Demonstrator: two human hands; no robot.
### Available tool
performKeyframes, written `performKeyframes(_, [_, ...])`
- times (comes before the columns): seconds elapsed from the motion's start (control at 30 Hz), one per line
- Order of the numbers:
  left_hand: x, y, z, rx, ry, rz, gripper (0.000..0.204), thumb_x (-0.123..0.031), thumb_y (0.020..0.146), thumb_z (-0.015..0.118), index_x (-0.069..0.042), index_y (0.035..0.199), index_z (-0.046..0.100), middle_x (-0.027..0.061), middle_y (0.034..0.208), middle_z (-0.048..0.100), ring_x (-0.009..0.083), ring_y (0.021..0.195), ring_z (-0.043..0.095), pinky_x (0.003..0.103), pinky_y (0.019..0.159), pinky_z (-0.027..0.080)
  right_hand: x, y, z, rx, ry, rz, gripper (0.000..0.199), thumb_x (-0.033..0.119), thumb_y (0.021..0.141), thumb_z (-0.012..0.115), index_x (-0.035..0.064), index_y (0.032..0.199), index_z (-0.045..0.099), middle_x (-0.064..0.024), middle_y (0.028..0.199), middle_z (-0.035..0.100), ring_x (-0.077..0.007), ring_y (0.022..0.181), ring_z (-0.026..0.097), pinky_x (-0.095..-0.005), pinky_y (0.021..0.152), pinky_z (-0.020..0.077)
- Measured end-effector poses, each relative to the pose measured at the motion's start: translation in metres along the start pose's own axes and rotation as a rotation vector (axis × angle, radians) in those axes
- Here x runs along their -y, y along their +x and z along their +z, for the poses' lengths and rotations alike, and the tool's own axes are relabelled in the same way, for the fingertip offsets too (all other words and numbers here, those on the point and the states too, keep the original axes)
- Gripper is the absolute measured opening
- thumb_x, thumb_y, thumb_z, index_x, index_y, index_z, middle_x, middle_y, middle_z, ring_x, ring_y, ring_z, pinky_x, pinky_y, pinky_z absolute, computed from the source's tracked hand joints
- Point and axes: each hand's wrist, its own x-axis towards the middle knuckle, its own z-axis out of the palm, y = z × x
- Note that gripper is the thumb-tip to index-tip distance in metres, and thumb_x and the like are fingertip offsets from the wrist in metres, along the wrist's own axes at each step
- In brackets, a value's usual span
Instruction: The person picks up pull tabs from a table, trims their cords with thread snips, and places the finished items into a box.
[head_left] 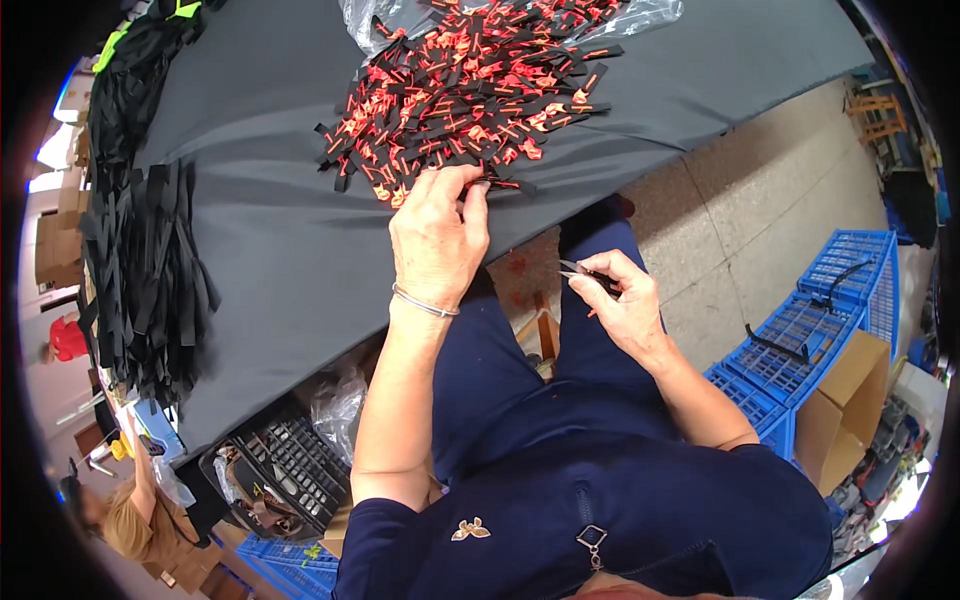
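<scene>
A heap of short black strap pieces with orange-red tabs (pixel 460 95) lies on the dark cloth-covered table (pixel 270 270). At its near edge my left hand (pixel 438 230) is closed, thumb and fingertips pinching one of the black-and-orange strap pieces (pixel 508 184); the fingers partly hide it. To the right, beyond the table edge and above my lap, my right hand (pixel 622 300) is closed around small thread snips (pixel 572 268). Their pointed metal blades stick out to the left, slightly apart. Most of the handle is covered by my fingers.
Long black straps (pixel 150 280) hang over the table's left side. Clear plastic (pixel 640 18) lies under the heap's far end. Blue plastic crates (pixel 790 345) and a cardboard box (pixel 845 410) stand at my right; a dark crate (pixel 290 465) is below the table. Another person (pixel 140 515) is at far left.
</scene>
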Motion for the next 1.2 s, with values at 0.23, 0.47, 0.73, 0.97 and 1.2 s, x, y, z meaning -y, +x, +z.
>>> performKeyframes(0.23, [0.008,-0.003,-0.019,-0.125,-0.663,-0.413,0.016,-0.002,0.083,0.065,0.002,0.099,0.065,0.0044,0.084,0.065,0.0085,0.070,0.061,0.021,0.065,0.052,0.001,0.002,-0.006,-0.054,0.079,0.028,0.016,0.010,0.080,0.070,0.0001,0.091,0.062,-0.0027,0.079,0.064,-0.0064,0.072,0.058,-0.0218,0.065,0.0473])
performKeyframes(0.47, [0.014,-0.022,-0.027,-0.257,-1.238,-0.605,0.018,-0.001,0.085,0.058,0.003,0.102,0.056,0.0097,0.090,0.062,0.0166,0.078,0.063,0.027,0.072,0.056,0.027,0.019,-0.011,-0.061,0.308,0.140,0.018,0.013,0.086,0.065,0.0002,0.097,0.060,-0.0019,0.081,0.062,-0.0060,0.073,0.057,-0.0199,0.066,0.0458])
performKeyframes(0.73, [-0.026,-0.063,-0.005,-0.096,-1.377,-0.494,0.015,0.001,0.085,0.057,0.003,0.100,0.054,0.0119,0.094,0.061,0.0170,0.079,0.063,0.030,0.074,0.055,0.058,0.029,0.012,0.224,0.662,0.253,0.021,0.018,0.085,0.067,0.0018,0.097,0.060,-0.0006,0.081,0.060,-0.0032,0.067,0.050,-0.0175,0.059,0.0408])
performKeyframes(0.97, [-0.032,-0.080,0.005,0.059,-1.205,-0.542,0.020,0.000,0.085,0.059,0.006,0.104,0.057,0.0123,0.099,0.062,0.0160,0.084,0.063,0.028,0.077,0.054,0.046,0.028,0.002,0.245,0.506,0.148,0.012,0.017,0.087,0.061,0.0047,0.087,0.061,0.0026,0.070,0.056,-0.0013,0.057,0.044,-0.0169,0.051,0.0348])
performKeyframes(1.2, [-0.043,-0.076,0.002,0.231,-0.941,-0.672,0.017,-0.008,0.086,0.062,0.005,0.097,0.063,0.0094,0.077,0.065,0.0118,0.061,0.061,0.023,0.057,0.052,0.042,0.025,0.000,0.224,0.344,0.111,0.012,0.012,0.084,0.065,0.0005,0.087,0.061,0.0012,0.074,0.059,-0.0045,0.068,0.053,-0.0219,0.059,0.0431])
